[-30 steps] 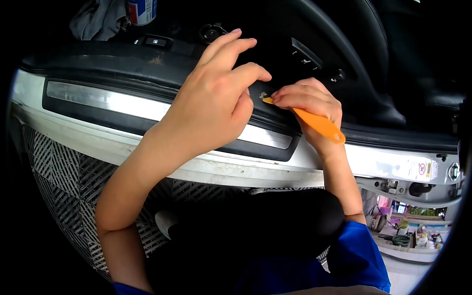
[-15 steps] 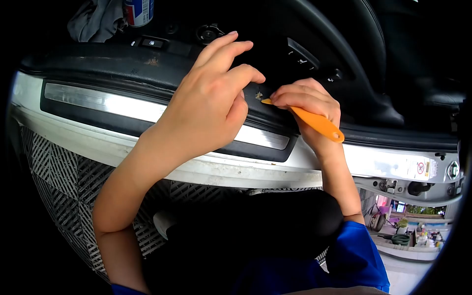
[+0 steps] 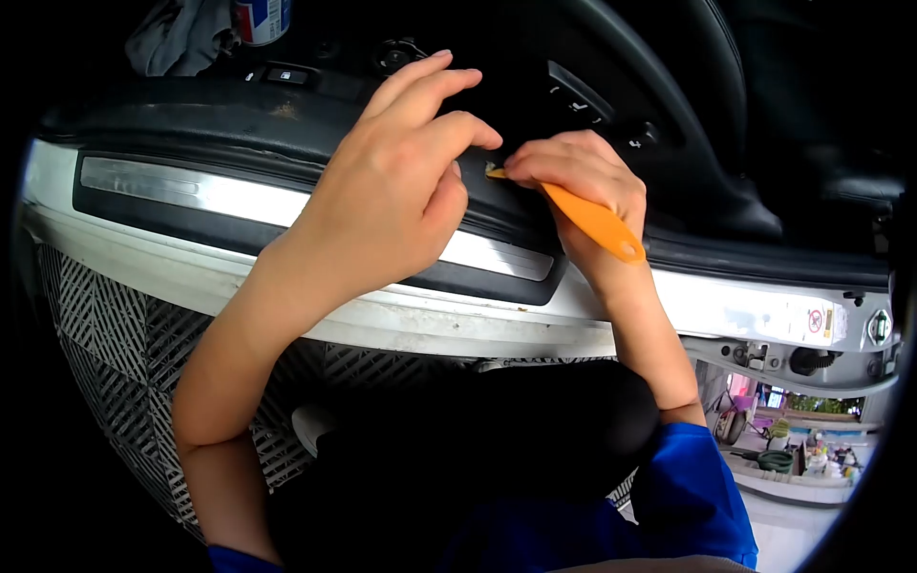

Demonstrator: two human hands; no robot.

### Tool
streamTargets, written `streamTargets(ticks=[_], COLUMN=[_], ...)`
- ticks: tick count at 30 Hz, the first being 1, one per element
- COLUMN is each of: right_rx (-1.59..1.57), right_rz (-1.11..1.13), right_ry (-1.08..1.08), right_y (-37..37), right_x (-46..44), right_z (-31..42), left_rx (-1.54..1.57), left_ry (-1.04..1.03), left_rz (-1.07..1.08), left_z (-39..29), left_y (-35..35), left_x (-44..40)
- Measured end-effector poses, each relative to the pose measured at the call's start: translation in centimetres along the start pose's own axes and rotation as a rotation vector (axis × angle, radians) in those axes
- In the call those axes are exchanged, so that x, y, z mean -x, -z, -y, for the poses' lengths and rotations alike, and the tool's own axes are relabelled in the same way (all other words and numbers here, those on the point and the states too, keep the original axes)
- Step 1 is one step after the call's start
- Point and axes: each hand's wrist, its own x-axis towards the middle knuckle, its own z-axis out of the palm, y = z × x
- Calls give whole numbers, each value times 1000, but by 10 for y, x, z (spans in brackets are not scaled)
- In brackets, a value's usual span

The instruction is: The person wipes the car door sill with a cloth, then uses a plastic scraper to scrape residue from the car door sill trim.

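Observation:
My right hand (image 3: 583, 181) is closed around an orange plastic scraper (image 3: 600, 224), its holed end pointing down toward my wrist. The scraper's tip touches or nearly touches a small pale patch of residue (image 3: 490, 167) on the black door sill trim (image 3: 363, 143). To the left, my left hand (image 3: 401, 172) hovers over the sill with fingers apart, and no object shows in it. Beneath that hand runs a metal scuff plate (image 3: 191, 186) set in a black surround. Another brownish mark (image 3: 284, 112) lies on the trim farther left.
A grey cloth (image 3: 180, 38) and a blue, white and red can (image 3: 262, 21) are at the upper left. Seat controls (image 3: 578, 100) sit on the black seat side. The white car sill (image 3: 458, 329) crosses in front of my knees, above a slatted floor (image 3: 105, 315).
My right hand and the scraper have shifted slightly left and up in view, the tip now at the pale residue. The whole scene has also shifted a little left.

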Motion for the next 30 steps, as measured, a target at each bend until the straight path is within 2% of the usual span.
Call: streamTargets(ticks=[6, 20, 30], right_rx=[-28, 23, 24], right_rz=[-55, 14, -44], right_ry=[-6, 6, -4], right_y=[7, 8, 2], right_x=[7, 5, 7], right_z=[-3, 4, 3], left_rx=[16, 2, 12], left_ry=[-3, 16, 27], left_rz=[-11, -2, 27], left_z=[1, 0, -1], left_y=[0, 0, 0], left_x=[1, 3, 1])
